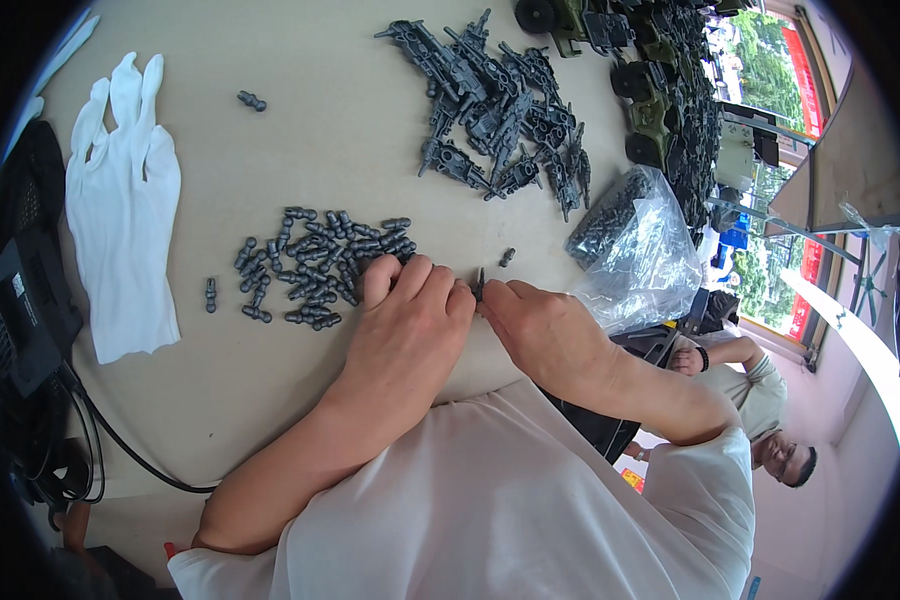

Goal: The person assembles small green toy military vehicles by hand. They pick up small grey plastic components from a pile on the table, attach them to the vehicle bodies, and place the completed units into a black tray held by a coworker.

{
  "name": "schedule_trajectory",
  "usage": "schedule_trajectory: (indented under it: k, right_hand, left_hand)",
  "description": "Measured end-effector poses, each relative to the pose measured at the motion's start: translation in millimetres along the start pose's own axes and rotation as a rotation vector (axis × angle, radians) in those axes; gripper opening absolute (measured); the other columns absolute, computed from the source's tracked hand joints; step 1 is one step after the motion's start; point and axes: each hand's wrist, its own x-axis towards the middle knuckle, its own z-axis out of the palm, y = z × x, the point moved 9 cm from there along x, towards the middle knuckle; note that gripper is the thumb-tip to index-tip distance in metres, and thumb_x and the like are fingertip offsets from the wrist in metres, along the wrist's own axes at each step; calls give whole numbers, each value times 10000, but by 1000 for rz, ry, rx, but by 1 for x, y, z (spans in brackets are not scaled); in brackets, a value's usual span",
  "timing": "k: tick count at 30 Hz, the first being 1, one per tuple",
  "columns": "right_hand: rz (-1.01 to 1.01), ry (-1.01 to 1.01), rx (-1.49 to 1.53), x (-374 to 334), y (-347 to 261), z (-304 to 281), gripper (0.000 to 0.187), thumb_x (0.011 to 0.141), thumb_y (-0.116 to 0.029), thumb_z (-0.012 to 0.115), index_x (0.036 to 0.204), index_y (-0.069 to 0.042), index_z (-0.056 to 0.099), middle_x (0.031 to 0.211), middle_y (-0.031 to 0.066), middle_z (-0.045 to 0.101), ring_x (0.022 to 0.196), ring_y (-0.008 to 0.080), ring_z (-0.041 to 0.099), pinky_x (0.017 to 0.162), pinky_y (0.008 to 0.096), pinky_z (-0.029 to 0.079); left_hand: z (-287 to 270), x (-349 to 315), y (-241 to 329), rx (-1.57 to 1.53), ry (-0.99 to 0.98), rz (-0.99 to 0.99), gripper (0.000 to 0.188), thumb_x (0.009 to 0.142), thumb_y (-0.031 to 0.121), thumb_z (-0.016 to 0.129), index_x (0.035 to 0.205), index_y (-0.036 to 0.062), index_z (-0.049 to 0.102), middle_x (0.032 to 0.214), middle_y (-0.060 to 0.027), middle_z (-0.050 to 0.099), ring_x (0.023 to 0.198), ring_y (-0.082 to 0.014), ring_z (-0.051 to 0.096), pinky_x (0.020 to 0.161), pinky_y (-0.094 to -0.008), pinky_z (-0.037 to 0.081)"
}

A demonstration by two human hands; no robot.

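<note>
My right hand (540, 320) pinches a small dark grey plastic part (481, 284) between thumb and fingertips, its thin end pointing up. Close beside it, my left hand (415, 305) is curled with the fingers bent inward; whatever lies in its fingertips is hidden. Under and left of the left hand spreads a heap of small knobbed dark grey plastic pieces (310, 278). One loose knobbed piece (507, 257) lies just beyond the right hand. Farther off is a tangled pile of larger grey gun-shaped plastic parts (500, 120).
A white glove (125, 230) lies flat at the left, near a black device with cables (30, 310). Single knobbed pieces sit apart from the heap. At right are a clear bag of dark parts (640, 260) and green toy vehicles (648, 125). Another person (760, 400) is beyond the table.
</note>
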Motion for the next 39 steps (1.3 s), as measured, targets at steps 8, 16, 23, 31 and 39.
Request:
schedule_trajectory:
  k: [8,16,23,31,39]
  right_hand:
    - [-22,-136,-135,7,-4,1,190,830,-12,583,1015,-6,538,868,144,644,757,306,701,637,370,575]
    - [-62,-90,-51,7,-3,-3,205,826,-1,574,1026,-21,533,853,132,631,779,301,686,647,379,565]
    - [-24,7,44,-1,-2,1,215,824,-3,554,1034,-47,537,841,118,605,761,310,672,647,391,555]
    - [27,101,191,-7,5,6,170,880,-50,549,1048,-28,532,862,161,623,781,365,662,655,424,543]
    - [82,106,318,-8,18,-1,277,995,-283,526,1002,-7,525,789,207,642,745,403,647,633,463,519]
  left_hand:
    - [-2,0,2,2,92,20,204,699,6,663,900,17,629,915,-78,558,980,-215,505,978,-390,316]
    - [-1,0,-2,-34,27,-2,241,832,97,671,1053,2,648,952,-56,562,989,-213,505,937,-396,316]
    - [0,-3,-3,-40,8,-9,242,849,107,650,1068,6,635,979,-60,571,998,-208,506,939,-394,315]
    - [-1,-2,-3,-62,33,-11,251,817,93,696,1051,27,634,959,-54,562,978,-211,514,930,-402,321]
    - [-3,0,-3,-35,106,16,251,784,90,739,1016,42,656,922,-51,574,943,-214,525,920,-410,330]
